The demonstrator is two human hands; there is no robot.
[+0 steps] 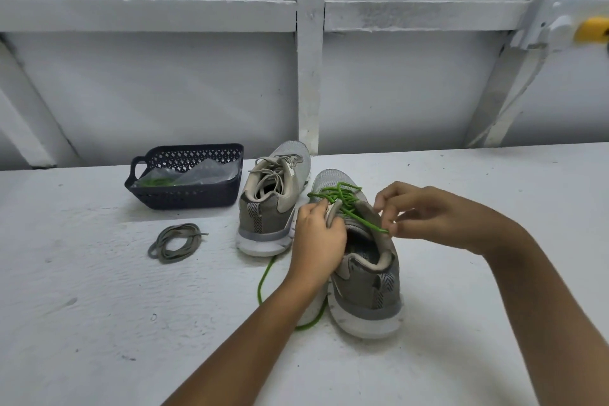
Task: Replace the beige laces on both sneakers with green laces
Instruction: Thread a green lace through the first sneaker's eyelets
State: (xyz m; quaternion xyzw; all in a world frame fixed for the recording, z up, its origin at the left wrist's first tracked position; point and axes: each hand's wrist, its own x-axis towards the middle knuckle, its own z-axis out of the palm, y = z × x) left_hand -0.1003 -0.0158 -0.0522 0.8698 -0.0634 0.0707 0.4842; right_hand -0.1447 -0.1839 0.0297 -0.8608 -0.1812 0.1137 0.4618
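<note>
Two grey sneakers stand heel-toward-me on the white table. The near sneaker (365, 277) carries a green lace (342, 199) threaded across its upper eyelets. My left hand (318, 241) grips the left side of its tongue and collar. My right hand (425, 211) pinches one end of the green lace just right of the shoe. The lace's other end trails off the shoe's left side and loops over the table. The far sneaker (273, 204) still has its beige lace (275, 171). A removed grey-beige lace (176, 242) lies coiled on the table to the left.
A dark plastic basket (184, 198) at the back left holds a clear bag with another green lace (155, 182). A white panelled wall runs behind the table (99, 323). A yellow object (591, 29) is fixed on the wall at top right.
</note>
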